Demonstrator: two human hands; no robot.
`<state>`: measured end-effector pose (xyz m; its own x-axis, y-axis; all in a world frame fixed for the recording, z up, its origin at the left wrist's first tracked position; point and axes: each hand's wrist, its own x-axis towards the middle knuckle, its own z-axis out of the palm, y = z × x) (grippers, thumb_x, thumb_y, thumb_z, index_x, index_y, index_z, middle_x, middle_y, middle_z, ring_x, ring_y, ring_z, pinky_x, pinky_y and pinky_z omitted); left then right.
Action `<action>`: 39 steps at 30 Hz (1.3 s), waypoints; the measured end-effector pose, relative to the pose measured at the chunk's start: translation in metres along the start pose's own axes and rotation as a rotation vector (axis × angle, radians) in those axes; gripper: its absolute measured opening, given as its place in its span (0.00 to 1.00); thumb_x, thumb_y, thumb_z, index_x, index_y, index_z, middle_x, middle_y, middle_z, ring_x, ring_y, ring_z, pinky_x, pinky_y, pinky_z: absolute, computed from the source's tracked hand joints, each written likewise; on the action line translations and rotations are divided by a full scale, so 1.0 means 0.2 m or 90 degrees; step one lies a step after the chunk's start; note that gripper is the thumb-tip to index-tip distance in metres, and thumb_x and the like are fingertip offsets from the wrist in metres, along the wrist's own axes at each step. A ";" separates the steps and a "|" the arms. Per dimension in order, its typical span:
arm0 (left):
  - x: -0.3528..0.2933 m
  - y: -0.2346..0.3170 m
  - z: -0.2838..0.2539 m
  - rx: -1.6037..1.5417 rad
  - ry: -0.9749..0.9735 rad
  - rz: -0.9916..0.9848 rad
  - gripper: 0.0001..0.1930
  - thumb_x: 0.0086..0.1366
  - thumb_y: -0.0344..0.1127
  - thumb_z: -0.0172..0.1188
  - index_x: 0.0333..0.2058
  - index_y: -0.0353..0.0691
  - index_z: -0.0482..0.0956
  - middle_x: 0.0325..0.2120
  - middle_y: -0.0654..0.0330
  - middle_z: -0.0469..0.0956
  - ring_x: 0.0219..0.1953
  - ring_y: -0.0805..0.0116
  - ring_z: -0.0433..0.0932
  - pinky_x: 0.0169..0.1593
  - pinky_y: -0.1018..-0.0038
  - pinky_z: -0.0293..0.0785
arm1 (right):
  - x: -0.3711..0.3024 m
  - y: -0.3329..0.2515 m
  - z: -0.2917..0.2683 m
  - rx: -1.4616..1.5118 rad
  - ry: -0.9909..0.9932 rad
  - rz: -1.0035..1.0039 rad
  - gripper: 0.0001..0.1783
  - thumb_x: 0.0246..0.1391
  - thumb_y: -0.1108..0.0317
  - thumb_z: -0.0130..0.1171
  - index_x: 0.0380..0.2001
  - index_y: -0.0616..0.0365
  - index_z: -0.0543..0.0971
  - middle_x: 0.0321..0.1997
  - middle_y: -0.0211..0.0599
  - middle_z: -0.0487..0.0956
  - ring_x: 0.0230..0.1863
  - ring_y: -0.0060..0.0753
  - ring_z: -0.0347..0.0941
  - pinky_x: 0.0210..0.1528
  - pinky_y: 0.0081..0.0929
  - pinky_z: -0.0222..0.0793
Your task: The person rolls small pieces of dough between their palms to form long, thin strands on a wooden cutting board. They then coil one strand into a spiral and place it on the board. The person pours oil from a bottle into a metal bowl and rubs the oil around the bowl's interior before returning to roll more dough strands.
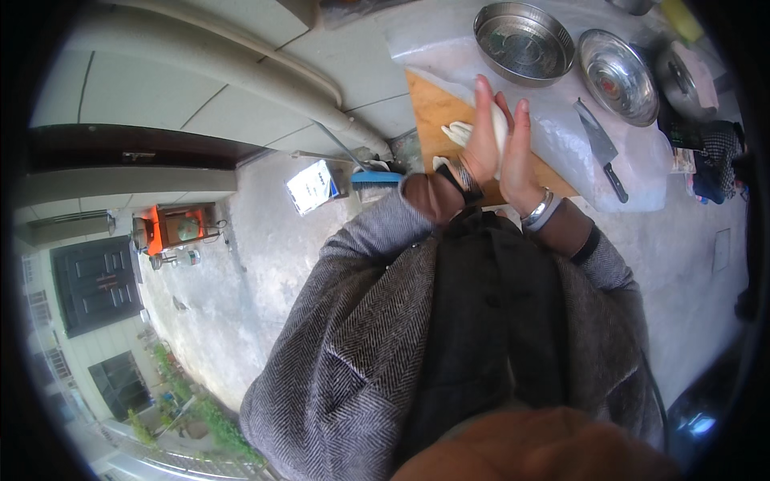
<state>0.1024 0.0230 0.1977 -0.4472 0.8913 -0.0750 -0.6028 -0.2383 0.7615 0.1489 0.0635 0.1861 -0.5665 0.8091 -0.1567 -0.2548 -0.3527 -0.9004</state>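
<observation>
Between my two palms is a long white piece of dough (500,132). My left hand (481,140) lies flat against one side of it, fingers stretched up and away from me. On the other side, my right hand (520,164) presses in with its fingers straight as well. Both hands are above a wooden board (433,100). Several white dough strips (457,133) rest on that board, just left of my left hand. Part of the held dough is hidden by my fingers and palms.
A round metal pan (525,48) stands beyond my hands on plastic sheeting (561,128). Further right are a shiny metal bowl (618,80) and a metal pot (686,84). A kitchen knife (601,148) lies right of the board. A blue broom (375,178) stands on the floor at left.
</observation>
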 end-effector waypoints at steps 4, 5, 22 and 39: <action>0.00 -0.04 -0.03 -0.019 -0.047 0.015 0.45 0.69 0.70 0.38 0.71 0.39 0.49 0.67 0.57 0.57 0.67 0.68 0.57 0.69 0.73 0.52 | 0.02 0.01 0.02 0.044 0.035 -0.015 0.46 0.67 0.33 0.29 0.71 0.64 0.53 0.75 0.41 0.55 0.75 0.33 0.48 0.74 0.30 0.41; 0.00 -0.06 -0.04 -0.029 0.048 -0.094 0.43 0.71 0.68 0.38 0.71 0.39 0.48 0.68 0.58 0.55 0.68 0.68 0.55 0.70 0.73 0.48 | 0.02 0.01 0.02 0.055 0.056 -0.022 0.47 0.67 0.33 0.30 0.71 0.64 0.53 0.75 0.41 0.55 0.75 0.34 0.48 0.74 0.30 0.41; -0.01 -0.10 -0.11 0.077 -0.024 0.060 0.43 0.71 0.69 0.32 0.73 0.44 0.38 0.69 0.57 0.52 0.58 0.66 0.63 0.63 0.72 0.60 | 0.01 0.07 -0.04 -0.039 -0.047 0.052 0.46 0.68 0.34 0.30 0.73 0.62 0.44 0.78 0.41 0.43 0.77 0.35 0.40 0.75 0.29 0.37; -0.07 -0.12 -0.15 -0.029 0.038 -0.021 0.42 0.72 0.67 0.34 0.71 0.40 0.48 0.68 0.59 0.57 0.69 0.68 0.55 0.71 0.73 0.47 | -0.06 0.13 0.00 0.071 0.052 0.094 0.43 0.67 0.33 0.33 0.66 0.61 0.61 0.65 0.36 0.64 0.66 0.30 0.58 0.69 0.27 0.52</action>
<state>0.1029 0.0053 0.1608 -0.4649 0.8743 -0.1393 -0.6468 -0.2280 0.7278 0.1486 0.0452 0.1635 -0.5394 0.7784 -0.3211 -0.2613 -0.5172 -0.8150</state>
